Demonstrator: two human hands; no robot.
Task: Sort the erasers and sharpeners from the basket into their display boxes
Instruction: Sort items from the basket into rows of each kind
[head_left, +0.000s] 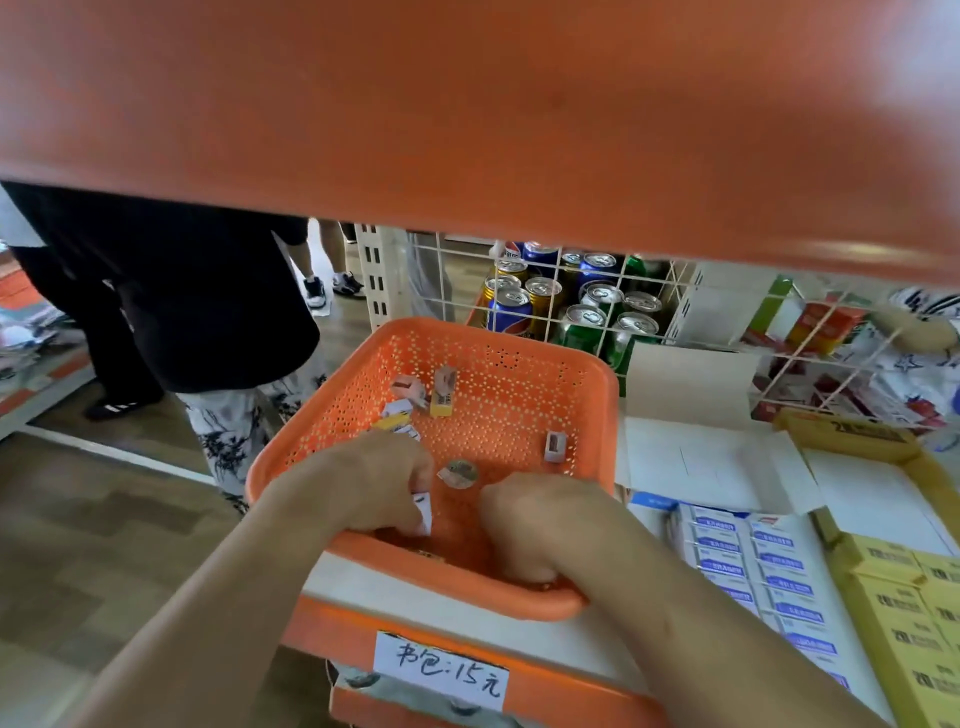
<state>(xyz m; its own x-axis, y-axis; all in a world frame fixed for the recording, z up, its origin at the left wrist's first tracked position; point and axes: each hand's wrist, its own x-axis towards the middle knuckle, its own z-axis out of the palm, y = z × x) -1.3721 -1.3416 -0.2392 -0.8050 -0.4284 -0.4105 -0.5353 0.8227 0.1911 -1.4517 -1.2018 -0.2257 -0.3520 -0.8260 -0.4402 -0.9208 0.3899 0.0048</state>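
Head view: pick step in hand. L hand (374, 483) is inside the basket (597, 395), fingers curled round a small white pack (423, 512), prob. an eraser. R hand (540, 525) sits by the near rim with fingers curled under; whether it grips anything cannot be told. Loose stock in the basket: a cluster of erasers (402, 413), one sharpener (555, 446), one round item (458, 473). Few pcs are left, so the job looks well along.

Next move: lift L hand over the rim and carry right to the display boxes (748, 566) just beside the basket.

Obstructions: upper shelf (467, 130) hangs low over the work area. Wire rack (670, 291) w/ cans (571, 312) stands behind. A person (182, 291) stands at left.
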